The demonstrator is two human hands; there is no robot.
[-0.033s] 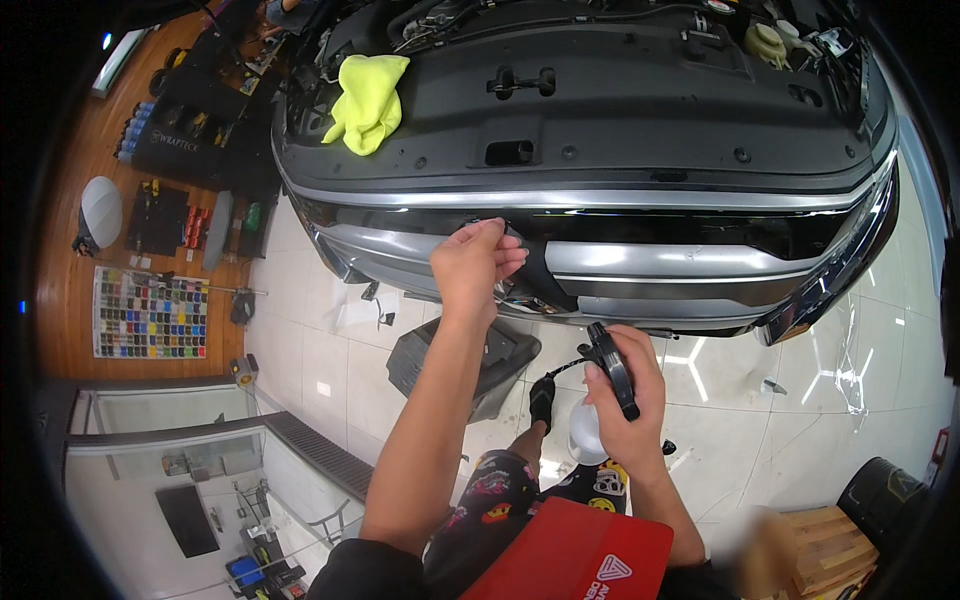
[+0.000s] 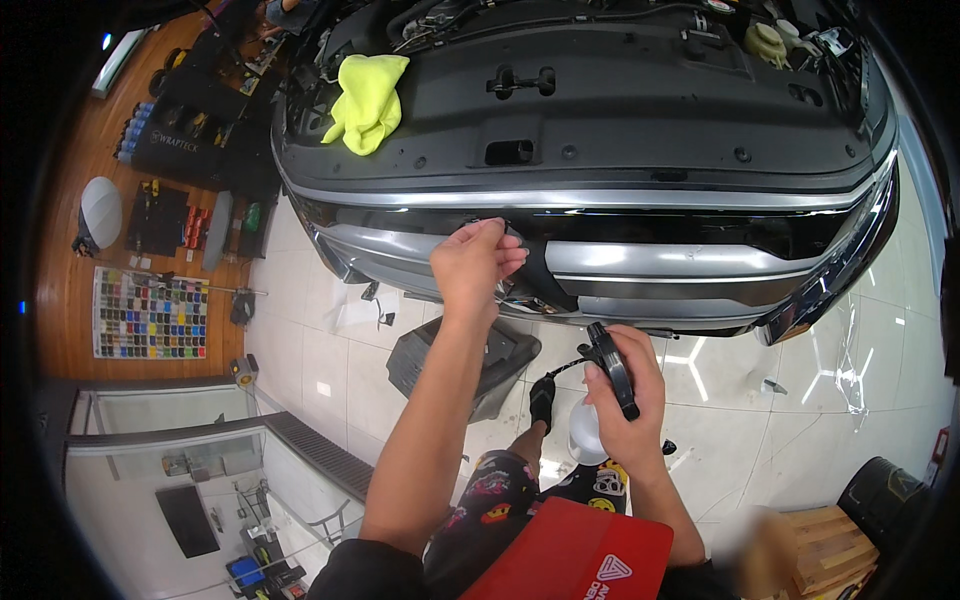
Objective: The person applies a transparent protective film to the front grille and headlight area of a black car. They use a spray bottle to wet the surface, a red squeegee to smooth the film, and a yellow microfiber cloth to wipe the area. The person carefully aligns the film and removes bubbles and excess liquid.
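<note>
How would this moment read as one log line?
left hand: at car front; right hand: gripping spray bottle; yellow cloth: on black cover

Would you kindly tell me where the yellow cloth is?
In the head view, the yellow cloth lies at the upper left, on the left part of the black cover, beyond the left hand.
</note>
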